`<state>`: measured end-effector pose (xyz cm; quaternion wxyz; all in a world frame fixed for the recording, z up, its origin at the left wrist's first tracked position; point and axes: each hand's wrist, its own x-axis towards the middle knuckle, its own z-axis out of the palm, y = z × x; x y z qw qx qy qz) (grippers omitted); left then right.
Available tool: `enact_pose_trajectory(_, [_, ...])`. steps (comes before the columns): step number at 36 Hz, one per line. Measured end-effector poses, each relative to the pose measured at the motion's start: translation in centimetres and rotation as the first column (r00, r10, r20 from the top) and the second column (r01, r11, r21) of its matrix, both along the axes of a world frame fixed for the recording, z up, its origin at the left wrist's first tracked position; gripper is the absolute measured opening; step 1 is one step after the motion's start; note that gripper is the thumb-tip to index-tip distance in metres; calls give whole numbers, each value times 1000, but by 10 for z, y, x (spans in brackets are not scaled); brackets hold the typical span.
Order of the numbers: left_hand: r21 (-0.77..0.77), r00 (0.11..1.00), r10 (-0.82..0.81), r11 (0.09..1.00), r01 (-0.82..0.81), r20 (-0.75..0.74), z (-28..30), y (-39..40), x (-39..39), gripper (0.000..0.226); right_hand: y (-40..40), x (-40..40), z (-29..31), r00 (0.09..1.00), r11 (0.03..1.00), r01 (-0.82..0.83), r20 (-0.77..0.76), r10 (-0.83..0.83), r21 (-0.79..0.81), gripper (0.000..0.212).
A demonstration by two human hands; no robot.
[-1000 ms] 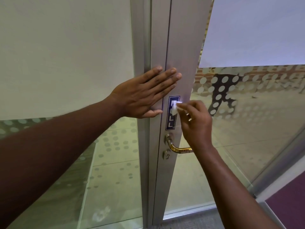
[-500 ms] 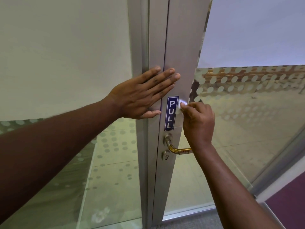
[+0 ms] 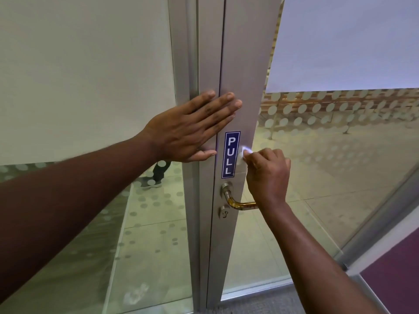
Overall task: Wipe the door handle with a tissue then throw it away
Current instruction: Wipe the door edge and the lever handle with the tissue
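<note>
Brass-coloured and curved, the door handle sits low on the metal door stile, partly hidden behind the right hand, whose fingers are pinched together on a small white tissue pressed to the stile just right of the blue PULL sign, above the handle rather than on it. Further up, the left hand lies flat with fingers straight and close together across the stile's left edge. My worry is that so small a wad, held only at the fingertips, could slip free on the way down to the handle, or the door could swing if that bracing palm eases.
</note>
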<state>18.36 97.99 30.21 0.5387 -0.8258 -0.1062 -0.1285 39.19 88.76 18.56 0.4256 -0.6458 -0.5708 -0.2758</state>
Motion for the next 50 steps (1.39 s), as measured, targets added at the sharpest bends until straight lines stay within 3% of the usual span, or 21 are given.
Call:
enact_pose_trajectory(14, [-39,1000,-14,999,15,5,0,0,1,87,14,-9,56,1000,990,-2,4,1,142,8])
enact_pose_trajectory(32, [1,1000,4,1000,-4,14,-1,-1,0,87,3,-5,-6,992,996,-64,-108,57,-59,16])
enact_pose_trajectory(41, [-7,1000,-1,1000,1,18,0,-1,0,86,17,-9,44,988,978,-131,-56,141,161,12])
enact_pose_trajectory(50, [9,999,-22,1000,22,30,-2,3,0,86,12,-18,1,985,996,-81,-153,86,37,15])
